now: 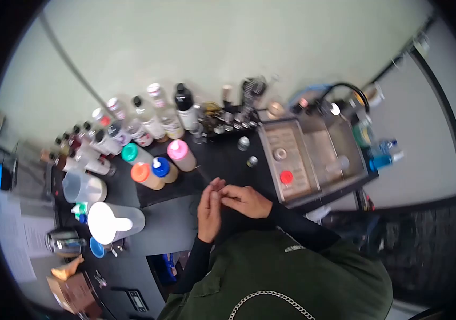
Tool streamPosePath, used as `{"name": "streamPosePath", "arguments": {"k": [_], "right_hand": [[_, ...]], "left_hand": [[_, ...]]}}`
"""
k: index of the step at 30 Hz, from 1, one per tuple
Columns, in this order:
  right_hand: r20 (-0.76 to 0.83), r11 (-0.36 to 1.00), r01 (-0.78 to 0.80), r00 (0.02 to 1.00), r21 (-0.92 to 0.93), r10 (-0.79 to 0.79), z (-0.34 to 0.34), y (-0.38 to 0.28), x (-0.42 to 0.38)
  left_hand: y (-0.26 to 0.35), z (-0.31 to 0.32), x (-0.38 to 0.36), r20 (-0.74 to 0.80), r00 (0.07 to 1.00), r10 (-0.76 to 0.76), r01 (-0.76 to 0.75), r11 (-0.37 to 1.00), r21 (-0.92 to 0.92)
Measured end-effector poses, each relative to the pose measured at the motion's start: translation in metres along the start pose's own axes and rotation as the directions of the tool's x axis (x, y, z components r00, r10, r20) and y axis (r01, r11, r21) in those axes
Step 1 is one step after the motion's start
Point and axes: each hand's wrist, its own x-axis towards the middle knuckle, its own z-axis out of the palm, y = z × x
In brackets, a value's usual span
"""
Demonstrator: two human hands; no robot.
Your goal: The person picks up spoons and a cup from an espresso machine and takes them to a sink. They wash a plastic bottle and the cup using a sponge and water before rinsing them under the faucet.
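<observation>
My left hand and my right hand meet in front of my chest, above the front of the black counter. The right fingers are bent in against the left thumb and palm. From the left fingertips a thin dark shape points away toward the bottles; what the joined fingers hold, I cannot tell. Just beyond the hands stand squeeze bottles with a pink cap, a blue cap, an orange cap and a green cap. Two small jars sit beyond the right hand.
A metal sink at right holds a red-topped item on its ribbed tray. Tall bottles line the wall beside a dark rack. On the left are a white-lidded pitcher, a clear jug and a cardboard box.
</observation>
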Motion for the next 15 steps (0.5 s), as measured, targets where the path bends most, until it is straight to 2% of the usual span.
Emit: {"name": "streamPosePath", "arguments": {"k": [1,2,3,6,7,9,13,15], "right_hand": [[0.065,0.998,-0.060,0.996,-0.018,0.061,0.001,-0.001,-0.011],[0.018,1.000,0.018,1.000,-0.003,-0.017,0.005,0.011,-0.021],[-0.038,1.000,-0.008,0.999,0.011,0.008,0.004,0.018,-0.030],[-0.026,0.996,-0.083,0.996,0.010,0.083,-0.017,0.030,-0.055],[-0.070,0.995,-0.093,0.993,0.019,0.094,-0.026,0.032,-0.065],[-0.143,0.993,-0.072,0.988,-0.099,0.057,-0.047,0.038,-0.086],[-0.298,0.979,-0.127,0.952,-0.158,0.075,-0.079,0.048,-0.126],[-0.313,0.973,-0.159,0.944,-0.169,0.100,-0.090,0.053,-0.142]], "left_hand": [[-0.002,-0.001,0.002,0.044,0.999,0.022,-0.023,1.000,0.013],[0.006,0.005,0.000,0.024,1.000,-0.012,0.012,1.000,0.010],[0.003,0.005,-0.001,0.077,0.996,-0.045,0.044,0.999,0.018],[-0.006,0.015,0.005,0.105,0.994,-0.008,0.003,0.999,0.048],[-0.007,0.021,0.006,0.148,0.989,-0.023,0.015,0.998,0.053],[-0.003,0.035,0.007,0.123,0.992,-0.014,0.009,0.999,0.044],[-0.006,0.060,0.013,0.158,0.985,-0.076,0.066,0.996,0.067],[-0.010,0.072,0.016,0.181,0.979,-0.091,0.079,0.994,0.073]]}}
